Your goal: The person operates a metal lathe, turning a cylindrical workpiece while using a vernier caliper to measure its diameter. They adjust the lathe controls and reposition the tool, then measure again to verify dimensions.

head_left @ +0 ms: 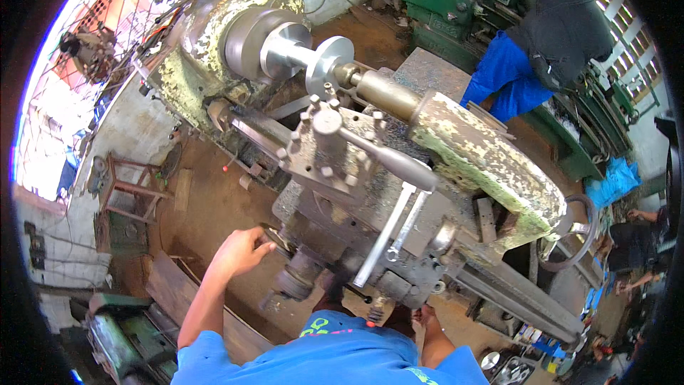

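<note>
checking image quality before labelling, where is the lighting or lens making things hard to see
Head view: daylight washes the upper left nearly white; head view: glare on the shiny silver flanged metal workpiece; head view: the bare right hand is dim, fingers unclear; head view: a black fisheye border swallows the corners.

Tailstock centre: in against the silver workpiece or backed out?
In, it appears: the tailstock centre meets the outer flange of the silver workpiece, with no gap visible from this view.
</note>
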The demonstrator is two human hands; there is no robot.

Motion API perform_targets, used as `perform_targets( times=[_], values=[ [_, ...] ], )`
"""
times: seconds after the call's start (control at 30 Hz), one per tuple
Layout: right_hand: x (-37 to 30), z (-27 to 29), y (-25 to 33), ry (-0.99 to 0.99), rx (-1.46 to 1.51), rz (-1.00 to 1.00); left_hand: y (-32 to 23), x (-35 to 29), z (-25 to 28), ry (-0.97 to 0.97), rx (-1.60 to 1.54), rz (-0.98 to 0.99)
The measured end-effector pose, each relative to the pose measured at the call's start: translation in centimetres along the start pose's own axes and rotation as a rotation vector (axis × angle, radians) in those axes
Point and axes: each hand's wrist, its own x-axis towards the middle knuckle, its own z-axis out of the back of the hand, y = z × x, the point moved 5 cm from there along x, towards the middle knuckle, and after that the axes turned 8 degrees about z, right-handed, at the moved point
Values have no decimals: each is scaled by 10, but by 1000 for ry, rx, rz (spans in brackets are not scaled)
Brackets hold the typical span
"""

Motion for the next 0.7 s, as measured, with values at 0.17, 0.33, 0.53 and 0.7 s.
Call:
perform_targets(
  times=[0.17,0.33,0.53,0.7],
  values=[
    [-26,14,28,358,85,121,-150,-55,-47,-263,-429,-201],
    [-96,56,96,446,-691,466,-198,-37,-113,-122,-508,5],
    [-251,134,192,879,-1075,873,-208,-31,-127,-199,-477,101],
    [-401,198,309,1155,-1231,1106,-219,-67,-106,-563,-180,83]
  ],
)
